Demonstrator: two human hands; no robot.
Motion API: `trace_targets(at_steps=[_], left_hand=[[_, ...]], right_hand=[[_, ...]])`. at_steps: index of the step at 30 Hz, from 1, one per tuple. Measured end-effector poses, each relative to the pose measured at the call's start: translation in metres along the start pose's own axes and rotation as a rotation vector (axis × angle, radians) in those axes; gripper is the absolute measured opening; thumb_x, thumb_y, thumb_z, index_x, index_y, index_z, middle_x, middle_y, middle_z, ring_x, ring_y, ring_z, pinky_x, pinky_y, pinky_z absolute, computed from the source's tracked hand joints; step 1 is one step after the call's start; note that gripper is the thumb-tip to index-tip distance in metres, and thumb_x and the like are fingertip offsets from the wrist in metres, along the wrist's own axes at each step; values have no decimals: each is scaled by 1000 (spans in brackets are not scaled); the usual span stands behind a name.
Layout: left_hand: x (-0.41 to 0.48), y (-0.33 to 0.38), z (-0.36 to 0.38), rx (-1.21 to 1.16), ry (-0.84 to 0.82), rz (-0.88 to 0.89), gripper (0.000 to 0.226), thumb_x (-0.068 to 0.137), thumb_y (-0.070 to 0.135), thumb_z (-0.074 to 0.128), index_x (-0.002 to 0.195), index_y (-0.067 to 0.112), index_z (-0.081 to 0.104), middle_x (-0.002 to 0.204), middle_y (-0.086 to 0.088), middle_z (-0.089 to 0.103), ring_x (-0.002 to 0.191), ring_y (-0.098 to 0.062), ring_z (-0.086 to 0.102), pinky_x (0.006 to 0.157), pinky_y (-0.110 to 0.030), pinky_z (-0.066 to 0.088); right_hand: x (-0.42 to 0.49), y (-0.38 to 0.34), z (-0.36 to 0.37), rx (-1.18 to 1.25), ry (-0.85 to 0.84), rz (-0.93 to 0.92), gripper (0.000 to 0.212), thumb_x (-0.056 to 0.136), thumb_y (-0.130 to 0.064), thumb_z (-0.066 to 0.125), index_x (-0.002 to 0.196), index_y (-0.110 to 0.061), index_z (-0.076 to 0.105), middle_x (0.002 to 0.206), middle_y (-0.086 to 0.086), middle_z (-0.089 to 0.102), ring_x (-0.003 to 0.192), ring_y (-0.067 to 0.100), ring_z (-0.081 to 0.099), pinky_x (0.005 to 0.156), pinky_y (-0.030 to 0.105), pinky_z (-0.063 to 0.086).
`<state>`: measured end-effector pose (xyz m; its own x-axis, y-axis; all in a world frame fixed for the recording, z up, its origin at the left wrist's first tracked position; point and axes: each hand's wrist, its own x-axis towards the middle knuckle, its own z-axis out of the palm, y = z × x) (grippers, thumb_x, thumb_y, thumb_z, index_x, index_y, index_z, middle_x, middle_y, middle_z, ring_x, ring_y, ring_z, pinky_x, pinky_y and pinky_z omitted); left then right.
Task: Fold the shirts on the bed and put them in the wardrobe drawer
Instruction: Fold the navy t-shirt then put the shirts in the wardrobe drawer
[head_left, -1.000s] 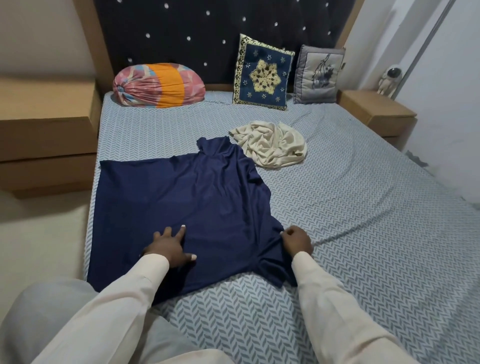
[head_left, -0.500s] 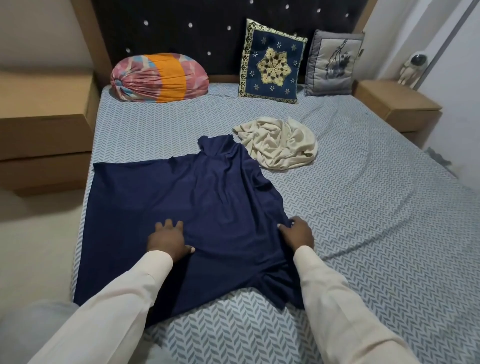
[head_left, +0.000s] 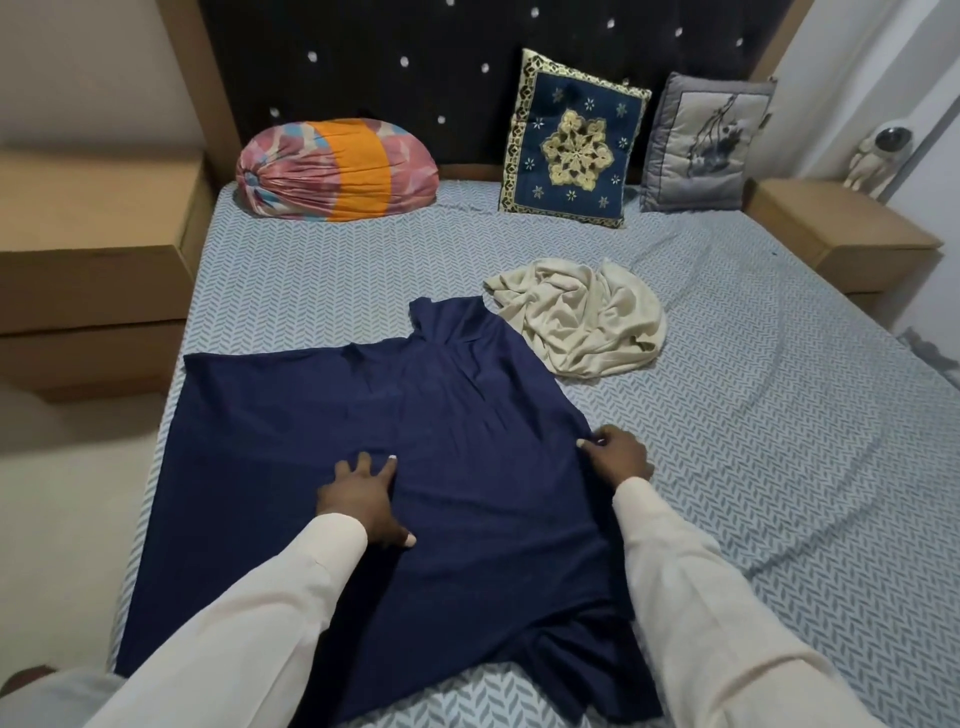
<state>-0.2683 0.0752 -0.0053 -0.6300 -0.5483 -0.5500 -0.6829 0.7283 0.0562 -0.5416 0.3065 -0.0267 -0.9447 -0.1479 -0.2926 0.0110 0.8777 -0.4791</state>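
Observation:
A navy blue shirt lies spread flat on the bed, its hem toward the left edge and one sleeve near me. My left hand presses flat on the shirt's middle, fingers apart. My right hand pinches the shirt's right edge near the shoulder. A crumpled cream shirt lies just beyond, touching the navy shirt's collar end.
A rolled pink and orange bundle, a blue patterned cushion and a grey cushion line the headboard. Wooden side units stand to the left and right, with a small astronaut figure on the right one.
Both hands slid forward along the navy shirt, the right one moving up its right edge toward the shoulder. The camera leaned in closer over the bed.

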Motion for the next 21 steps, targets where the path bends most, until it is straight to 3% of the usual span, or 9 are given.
trace_targets(at_steps=[2,4,7,9,12,15,17,19,21], left_hand=[[4,1,0,13,36,6,114,65,79,60,155,36,4,162,-4,6,145,-34,10,111,-49,29],[10,-2,-1,23,93,23,99,77,79,47,155,34,6,163,-5,6,148,-34,5,115,-54,17],[20,-7,1,27,127,47,90,85,75,38,155,33,1,164,-7,-1,150,-33,-1,118,-57,5],[23,-8,4,41,132,71,91,86,74,37,155,32,-3,163,-9,-5,150,-32,-4,118,-56,1],[29,-12,9,22,142,104,91,86,75,35,155,32,-4,163,-8,-7,150,-31,-8,119,-53,-3],[41,-26,5,5,196,111,83,89,74,27,155,33,-3,163,-6,-6,150,-29,-9,119,-53,-3],[49,-36,1,1,242,97,81,86,75,12,155,34,-2,164,-6,-4,150,-28,-8,119,-52,-4],[53,-44,-2,-3,299,82,86,78,73,-4,155,33,2,164,-7,2,150,-29,-3,118,-51,-5],[56,-55,-2,-4,350,43,81,84,68,4,154,29,22,159,-13,23,148,-34,16,117,-54,5]], right_hand=[[8,-2,-4,90,129,65,21,83,-37,60,99,-24,64,117,7,64,112,34,55,100,45,35],[15,-6,-4,137,240,152,25,82,-37,57,101,-22,62,122,10,60,114,35,52,100,46,34],[19,-31,7,4,143,88,56,80,-56,59,123,-21,53,130,11,53,124,35,44,103,50,29],[27,-49,14,-146,59,-42,58,78,-60,60,124,-24,56,126,9,54,123,35,44,102,50,30],[42,-65,16,-210,177,-5,31,86,-31,56,114,-23,66,123,12,54,119,36,46,100,48,32],[43,-83,25,-134,383,82,32,83,-20,55,114,-15,62,123,17,52,115,38,46,97,48,33],[36,-101,41,-126,438,-163,33,79,-19,59,111,-10,60,115,18,56,108,38,50,91,49,38],[18,-122,65,-159,351,-595,25,79,-26,59,102,-16,61,100,12,60,95,35,57,80,45,44],[-8,-143,97,-252,192,-1010,19,82,-33,54,95,-21,60,91,5,58,84,30,56,71,41,44]])
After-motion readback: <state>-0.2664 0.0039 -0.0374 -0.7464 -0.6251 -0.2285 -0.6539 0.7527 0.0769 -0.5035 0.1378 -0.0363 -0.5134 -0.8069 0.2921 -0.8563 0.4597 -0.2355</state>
